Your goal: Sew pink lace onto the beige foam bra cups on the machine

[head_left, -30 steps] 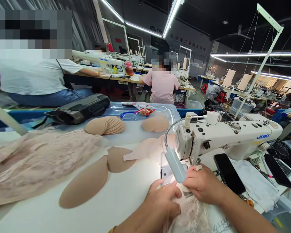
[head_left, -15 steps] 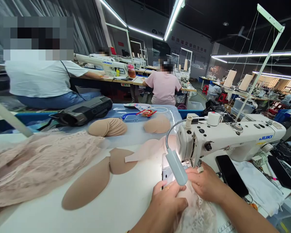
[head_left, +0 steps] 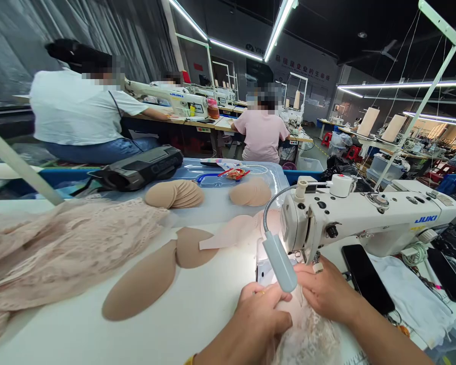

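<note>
Beige lace fabric (head_left: 307,337) lies beneath the head of a white sewing machine (head_left: 368,210) and hangs toward me. My left hand (head_left: 261,313) is closed on the fabric's left side, its fingers curled just in front of the needle plate. On the other side my right hand (head_left: 327,293) grips the same fabric close to the presser foot, fingers bent and pressed together. A grey gooseneck lamp (head_left: 280,263) lights the spot and hides part of the needle area and some fingertips.
Left on the table are a lace pile (head_left: 72,248), tan cup pads (head_left: 140,284) and a stack of pads (head_left: 175,194). A black phone (head_left: 368,279) and a white cloth (head_left: 410,294) lie right. Co-workers sit ahead, beyond a black speaker (head_left: 140,167).
The camera view has shifted slightly, so the scene sits a little further right. Both hands stay on the lace fabric at the machine, nearly unmoved.
</note>
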Demonstrator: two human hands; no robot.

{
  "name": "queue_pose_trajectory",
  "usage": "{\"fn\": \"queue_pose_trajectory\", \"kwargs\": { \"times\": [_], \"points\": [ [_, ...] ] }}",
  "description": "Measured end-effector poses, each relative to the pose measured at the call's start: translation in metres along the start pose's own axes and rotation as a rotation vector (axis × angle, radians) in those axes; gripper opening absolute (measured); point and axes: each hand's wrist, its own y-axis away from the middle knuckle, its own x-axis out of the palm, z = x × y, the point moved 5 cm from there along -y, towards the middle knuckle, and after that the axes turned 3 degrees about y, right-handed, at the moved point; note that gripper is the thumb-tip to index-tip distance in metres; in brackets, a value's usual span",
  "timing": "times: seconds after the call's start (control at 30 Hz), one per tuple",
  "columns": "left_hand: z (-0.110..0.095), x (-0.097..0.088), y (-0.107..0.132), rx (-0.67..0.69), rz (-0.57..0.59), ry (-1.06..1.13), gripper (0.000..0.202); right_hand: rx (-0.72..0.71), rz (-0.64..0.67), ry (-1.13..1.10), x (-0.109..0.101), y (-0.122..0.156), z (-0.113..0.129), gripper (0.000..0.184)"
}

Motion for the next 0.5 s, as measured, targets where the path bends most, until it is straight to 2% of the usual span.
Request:
{"fn": "queue_pose_trajectory", "kwargs": {
  "times": [0.1,0.3,0.5],
  "points": [
    [0.0,-0.016,-0.003,0.022,0.025,0.079,0.018,0.028,-0.002,-0.027,0.0,0.0,-0.002,0.033],
    [-0.001,-0.062,-0.014,0.184,0.066,0.194,0.025,0.05,-0.027,-0.017,0.0,0.0,-0.004,0.033],
    [0.008,-0.077,-0.027,0.275,0.106,0.212,0.027,-0.003,-0.027,-0.007,0.0,0.002,-0.002,0.03]
  ]
}}
